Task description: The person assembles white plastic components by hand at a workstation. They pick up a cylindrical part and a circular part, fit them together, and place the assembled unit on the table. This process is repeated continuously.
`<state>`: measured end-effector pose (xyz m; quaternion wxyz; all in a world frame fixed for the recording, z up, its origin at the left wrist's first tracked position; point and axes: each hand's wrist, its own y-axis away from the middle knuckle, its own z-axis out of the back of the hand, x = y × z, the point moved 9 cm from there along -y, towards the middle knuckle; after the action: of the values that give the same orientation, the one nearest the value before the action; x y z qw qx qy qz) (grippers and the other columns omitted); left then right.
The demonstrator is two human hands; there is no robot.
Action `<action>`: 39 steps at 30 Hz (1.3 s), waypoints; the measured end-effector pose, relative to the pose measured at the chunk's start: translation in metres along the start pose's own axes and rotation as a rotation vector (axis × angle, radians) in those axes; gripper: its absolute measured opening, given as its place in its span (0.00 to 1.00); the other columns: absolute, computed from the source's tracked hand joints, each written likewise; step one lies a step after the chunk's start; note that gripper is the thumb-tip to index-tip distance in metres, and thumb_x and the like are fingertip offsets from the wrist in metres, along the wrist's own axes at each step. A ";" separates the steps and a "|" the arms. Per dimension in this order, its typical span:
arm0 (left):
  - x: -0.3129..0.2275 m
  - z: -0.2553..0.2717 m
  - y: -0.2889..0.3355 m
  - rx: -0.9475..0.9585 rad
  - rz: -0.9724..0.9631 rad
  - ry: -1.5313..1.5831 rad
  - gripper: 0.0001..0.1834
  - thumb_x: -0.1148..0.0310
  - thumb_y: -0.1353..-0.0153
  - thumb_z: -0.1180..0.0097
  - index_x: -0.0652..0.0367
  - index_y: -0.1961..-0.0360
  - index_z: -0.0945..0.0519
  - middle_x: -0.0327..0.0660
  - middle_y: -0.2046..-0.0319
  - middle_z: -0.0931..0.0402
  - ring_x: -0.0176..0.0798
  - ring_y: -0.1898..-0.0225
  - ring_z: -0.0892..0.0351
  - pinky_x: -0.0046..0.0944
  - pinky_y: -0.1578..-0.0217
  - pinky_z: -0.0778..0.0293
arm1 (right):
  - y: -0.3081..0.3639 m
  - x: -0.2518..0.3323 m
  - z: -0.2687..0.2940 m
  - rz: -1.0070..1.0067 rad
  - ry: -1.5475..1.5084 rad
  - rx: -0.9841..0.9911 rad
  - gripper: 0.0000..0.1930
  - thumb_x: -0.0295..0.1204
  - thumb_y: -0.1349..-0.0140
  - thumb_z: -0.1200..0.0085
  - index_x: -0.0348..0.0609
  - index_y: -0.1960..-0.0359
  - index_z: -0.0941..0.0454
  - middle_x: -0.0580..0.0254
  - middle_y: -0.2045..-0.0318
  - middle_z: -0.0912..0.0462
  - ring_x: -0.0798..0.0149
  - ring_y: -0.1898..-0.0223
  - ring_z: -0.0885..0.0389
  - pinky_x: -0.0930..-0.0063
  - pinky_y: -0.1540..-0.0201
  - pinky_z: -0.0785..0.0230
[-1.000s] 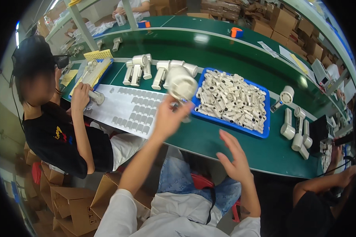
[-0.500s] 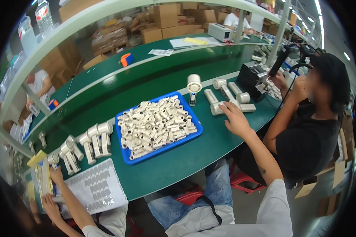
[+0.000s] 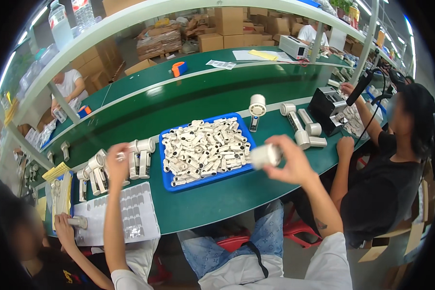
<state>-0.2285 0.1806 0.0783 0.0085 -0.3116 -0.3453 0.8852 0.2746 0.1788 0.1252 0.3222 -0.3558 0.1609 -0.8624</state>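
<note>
My right hand (image 3: 291,162) grips a white handheld fan (image 3: 266,156) by its round head, raised off the bench at the right edge of the blue tray; motion blurs it. My left hand (image 3: 118,164) is closed, fingers together, over a group of white fans (image 3: 140,162) left of the tray. A small white bit shows at its fingertips, too blurred to name. Between my hands, the blue tray (image 3: 212,186) is heaped with small white handle-shaped parts (image 3: 203,150). One fan (image 3: 257,110) stands behind the tray's right corner, grille facing me.
Several more fans (image 3: 302,137) lie at the right, near a black box (image 3: 326,108). A sheet of grey labels (image 3: 135,212) lies at front left. Co-workers sit close on both sides; the left one's hand (image 3: 64,231) holds a white piece. A shelf rail (image 3: 145,21) crosses above.
My right hand has lifted a fan from the right-hand group and brought it left, toward the tray. My left hand has moved right, away from the neighbour's yellow papers. The view has shifted.
</note>
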 end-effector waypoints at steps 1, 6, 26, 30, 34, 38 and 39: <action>-0.046 -0.038 0.002 0.067 -0.047 0.092 0.09 0.73 0.42 0.35 0.59 0.59 0.16 0.42 0.61 0.18 0.39 0.59 0.18 0.38 0.54 0.25 | 0.001 0.016 -0.014 0.020 -0.024 0.096 0.32 0.38 0.54 0.31 0.41 0.46 0.26 0.51 0.58 0.20 0.47 0.58 0.19 0.59 0.54 0.25; -0.118 -0.165 0.018 0.342 -0.193 0.053 0.14 0.62 0.50 0.31 0.57 0.63 0.13 0.44 0.69 0.17 0.51 0.63 0.20 0.47 0.57 0.24 | 0.014 0.060 -0.131 0.145 -0.052 0.284 0.30 0.43 0.51 0.33 0.42 0.48 0.23 0.50 0.60 0.20 0.46 0.59 0.19 0.55 0.55 0.26; -0.266 -0.142 0.067 0.317 -0.064 0.557 0.14 0.72 0.44 0.32 0.63 0.57 0.20 0.45 0.62 0.14 0.40 0.55 0.13 0.38 0.52 0.21 | 0.019 -0.016 -0.102 -0.176 -1.114 -0.169 0.15 0.18 0.33 0.46 0.37 0.45 0.26 0.62 0.51 0.21 0.69 0.50 0.21 0.72 0.44 0.27; -0.263 -0.150 0.081 0.377 0.004 0.592 0.18 0.70 0.44 0.31 0.62 0.54 0.23 0.45 0.60 0.14 0.42 0.53 0.13 0.38 0.50 0.22 | 0.032 -0.015 -0.095 -0.193 -1.023 -0.151 0.15 0.17 0.36 0.44 0.35 0.47 0.23 0.61 0.54 0.20 0.69 0.52 0.20 0.72 0.47 0.26; -0.256 -0.162 0.098 0.594 -0.084 0.560 0.30 0.64 0.50 0.26 0.57 0.47 0.24 0.44 0.52 0.18 0.46 0.47 0.18 0.43 0.45 0.26 | 0.040 0.005 -0.071 -0.062 -0.466 -0.102 0.17 0.16 0.41 0.42 0.38 0.49 0.19 0.59 0.57 0.19 0.64 0.57 0.19 0.72 0.53 0.25; -0.237 -0.170 0.122 0.680 -0.197 0.270 0.30 0.65 0.56 0.25 0.54 0.49 0.21 0.42 0.56 0.19 0.48 0.51 0.21 0.47 0.48 0.27 | 0.054 0.009 -0.088 0.044 -0.205 0.081 0.17 0.19 0.44 0.41 0.41 0.51 0.17 0.57 0.61 0.20 0.52 0.58 0.21 0.62 0.55 0.26; -0.236 -0.171 0.127 0.699 -0.199 0.245 0.29 0.66 0.56 0.25 0.54 0.50 0.21 0.41 0.56 0.19 0.48 0.52 0.21 0.46 0.49 0.27 | 0.055 0.008 -0.094 0.053 -0.180 0.102 0.16 0.20 0.44 0.41 0.41 0.53 0.17 0.57 0.62 0.20 0.52 0.58 0.21 0.62 0.55 0.26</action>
<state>0.0822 0.1338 0.0316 0.2411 -0.3582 -0.0478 0.9007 0.2272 0.1374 0.0362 0.3756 -0.4106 0.0963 -0.8253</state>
